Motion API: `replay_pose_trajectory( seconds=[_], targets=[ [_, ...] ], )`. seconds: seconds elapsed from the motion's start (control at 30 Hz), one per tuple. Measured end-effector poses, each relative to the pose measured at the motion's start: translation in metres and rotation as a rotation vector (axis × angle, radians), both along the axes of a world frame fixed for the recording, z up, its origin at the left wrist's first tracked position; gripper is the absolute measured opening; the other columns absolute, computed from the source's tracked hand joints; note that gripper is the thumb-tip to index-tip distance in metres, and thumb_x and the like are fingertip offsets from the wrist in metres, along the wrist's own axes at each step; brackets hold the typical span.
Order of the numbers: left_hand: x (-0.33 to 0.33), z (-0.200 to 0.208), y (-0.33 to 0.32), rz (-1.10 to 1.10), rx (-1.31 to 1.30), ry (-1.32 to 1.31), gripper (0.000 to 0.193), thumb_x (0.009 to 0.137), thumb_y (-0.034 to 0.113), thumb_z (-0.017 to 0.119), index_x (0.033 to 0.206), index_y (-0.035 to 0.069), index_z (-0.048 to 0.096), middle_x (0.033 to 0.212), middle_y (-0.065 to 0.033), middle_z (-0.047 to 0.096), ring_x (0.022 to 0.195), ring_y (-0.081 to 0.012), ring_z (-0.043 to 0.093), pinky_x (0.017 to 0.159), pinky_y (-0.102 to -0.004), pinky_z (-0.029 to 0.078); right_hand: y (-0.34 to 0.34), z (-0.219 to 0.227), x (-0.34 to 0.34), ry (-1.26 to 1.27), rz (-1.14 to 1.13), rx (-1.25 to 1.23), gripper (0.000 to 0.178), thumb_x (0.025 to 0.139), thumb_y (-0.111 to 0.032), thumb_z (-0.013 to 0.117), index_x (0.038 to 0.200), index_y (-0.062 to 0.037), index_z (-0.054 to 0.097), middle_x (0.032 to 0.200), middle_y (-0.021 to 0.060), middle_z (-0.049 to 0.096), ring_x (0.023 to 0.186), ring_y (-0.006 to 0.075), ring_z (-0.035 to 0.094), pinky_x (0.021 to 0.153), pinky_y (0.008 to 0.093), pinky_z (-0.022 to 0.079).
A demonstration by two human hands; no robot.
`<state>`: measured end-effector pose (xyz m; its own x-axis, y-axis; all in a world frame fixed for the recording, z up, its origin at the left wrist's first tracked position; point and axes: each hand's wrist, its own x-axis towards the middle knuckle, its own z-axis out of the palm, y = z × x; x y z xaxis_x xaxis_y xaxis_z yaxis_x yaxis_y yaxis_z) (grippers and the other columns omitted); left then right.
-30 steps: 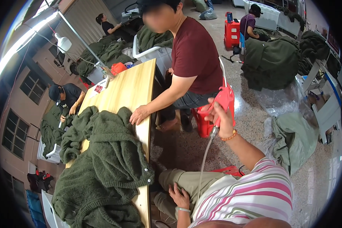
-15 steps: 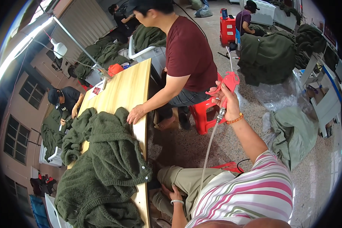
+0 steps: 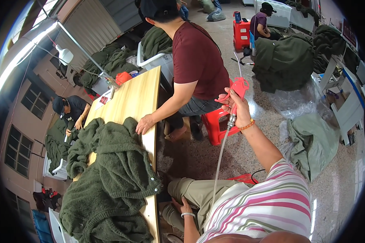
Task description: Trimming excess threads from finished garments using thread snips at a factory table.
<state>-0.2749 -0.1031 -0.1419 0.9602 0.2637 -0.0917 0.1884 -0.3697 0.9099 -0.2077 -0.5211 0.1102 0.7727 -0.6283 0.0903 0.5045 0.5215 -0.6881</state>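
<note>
Watching from afar through the head view, I take the wooden table (image 3: 138, 91) as my landmark. Right of it, clear of its edge, the right hand (image 3: 242, 111) is clamped on a red air gun (image 3: 240, 86); the handle covers the palm, and the thin nozzle is hard to follow against the glossy floor (image 3: 267, 129). A clear hose (image 3: 219, 160) drops from the gun, right of the table, until I lose it against the striped shirt (image 3: 263, 202). Just beside the table's right edge, the left hand (image 3: 181, 205) lies against the khaki trousers (image 3: 207, 190); its fingers are partly hidden, so I cannot tell whether they grip anything. On the table's near part I see dark green knitwear (image 3: 121, 174), heaped, cut off by the lower border, and I cannot say whether it is one piece or several. A co-worker's hand (image 3: 145, 124) touches the table's right edge, and that person's body hides part of a white bin (image 3: 154, 61) beyond the table, filled above its rim with green cloth (image 3: 156, 42). Left of the table, another white container (image 3: 61, 171) holds dark green fabric (image 3: 56, 148), its lower part unclear. Far beyond the table, to the upper right, stand white tubs (image 3: 280, 17), their contents too small for me to make out.
</note>
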Motion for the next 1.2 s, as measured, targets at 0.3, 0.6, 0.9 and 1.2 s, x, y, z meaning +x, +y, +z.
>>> replay_pose_trajectory(
  seconds=[0.3,0.6,0.9,1.2],
  targets=[
    [0.001,-0.007,0.004,-0.023,-0.033,-0.021,0.076,0.085,0.036,0.062,0.143,0.004,0.025,0.147,-0.0172,0.026,0.135,-0.0292,0.025,0.11,-0.0375,0.02,0.0,0.001,0.005,0.004,-0.008,-0.011,0.03,0.093,-0.029,0.054,0.114,-0.0074,0.056,0.095,0.0081,0.066,0.086,0.0181,0.066,0.062,0.0243,0.055],
    [0.001,-0.012,0.007,-0.015,-0.003,-0.021,0.077,0.084,0.037,0.063,0.143,0.004,0.027,0.146,-0.0171,0.029,0.135,-0.0287,0.026,0.11,-0.037,0.021,-0.005,-0.001,0.006,-0.033,-0.01,-0.012,0.03,0.092,-0.029,0.055,0.113,-0.0067,0.057,0.094,0.0094,0.067,0.086,0.0194,0.067,0.061,0.0238,0.054],
    [0.002,-0.009,0.005,-0.004,-0.035,0.014,0.078,0.082,0.037,0.063,0.143,0.005,0.026,0.146,-0.0171,0.028,0.134,-0.029,0.027,0.109,-0.0373,0.022,-0.004,-0.002,0.008,-0.01,-0.025,-0.025,0.031,0.092,-0.029,0.055,0.113,-0.006,0.057,0.094,0.0106,0.067,0.089,0.0216,0.066,0.061,0.0244,0.055],
    [0.0,-0.005,-0.002,-0.009,-0.002,0.002,0.077,0.082,0.037,0.064,0.143,0.006,0.027,0.146,-0.0174,0.029,0.134,-0.0293,0.029,0.108,-0.0375,0.025,-0.004,0.004,0.007,0.011,0.001,-0.03,0.031,0.093,-0.028,0.054,0.114,-0.0061,0.056,0.095,0.0104,0.066,0.089,0.0223,0.066,0.062,0.0237,0.055]
  ],
)
